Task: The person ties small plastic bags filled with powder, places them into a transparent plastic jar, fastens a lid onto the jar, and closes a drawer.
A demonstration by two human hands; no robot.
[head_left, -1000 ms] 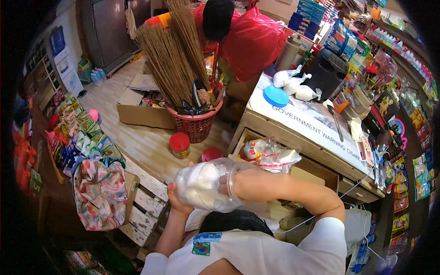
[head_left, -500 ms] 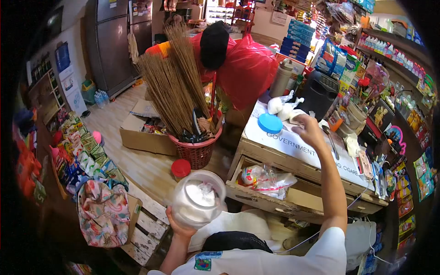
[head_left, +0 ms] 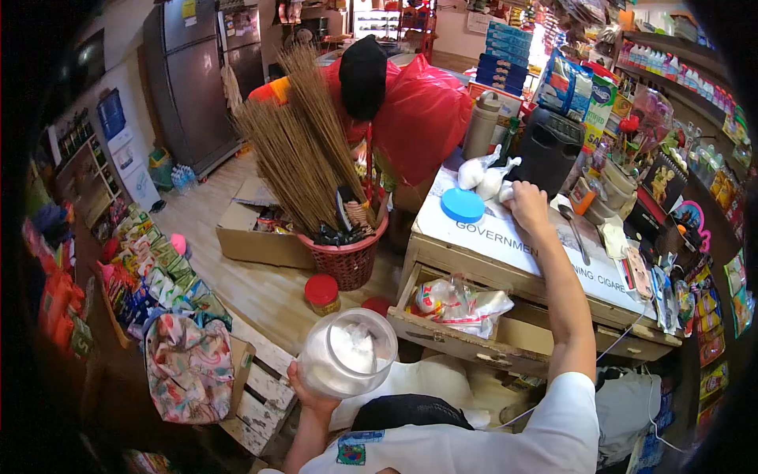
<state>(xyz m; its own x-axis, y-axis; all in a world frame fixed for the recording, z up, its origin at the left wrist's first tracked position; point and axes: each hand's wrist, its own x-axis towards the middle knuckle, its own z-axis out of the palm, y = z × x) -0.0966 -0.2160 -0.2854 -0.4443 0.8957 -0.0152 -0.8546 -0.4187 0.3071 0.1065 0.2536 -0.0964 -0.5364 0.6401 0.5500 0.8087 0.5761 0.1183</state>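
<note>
My left hand [head_left: 314, 393] is wrapped around the side of a clear, open plastic jar [head_left: 335, 371]. White powder or fine grains show inside it, with a whitish bag or scoop I cannot make out clearly. My right hand [head_left: 527, 207] reaches onto the dresser top, its fingers closed on a small plastic bag of white powder [head_left: 506, 192] that they partly cover. Beside that bag lie two tied plastic bags [head_left: 477, 172] with the same white filling. A blue lid [head_left: 463, 205] rests flat just left of my right hand.
An open drawer [head_left: 466, 341] holding plastic packs juts out below the top. A spoon [head_left: 580, 235] and a black speaker-like box [head_left: 550, 154] stand near my right hand. Left are a red basket with stick brooms [head_left: 343, 261] and a red-lidded jar [head_left: 322, 294].
My right hand has come down among the white bags, its fingers drawn closer together. The jar in my left hand now appears slightly right and lower, and the view has shifted a little.
</note>
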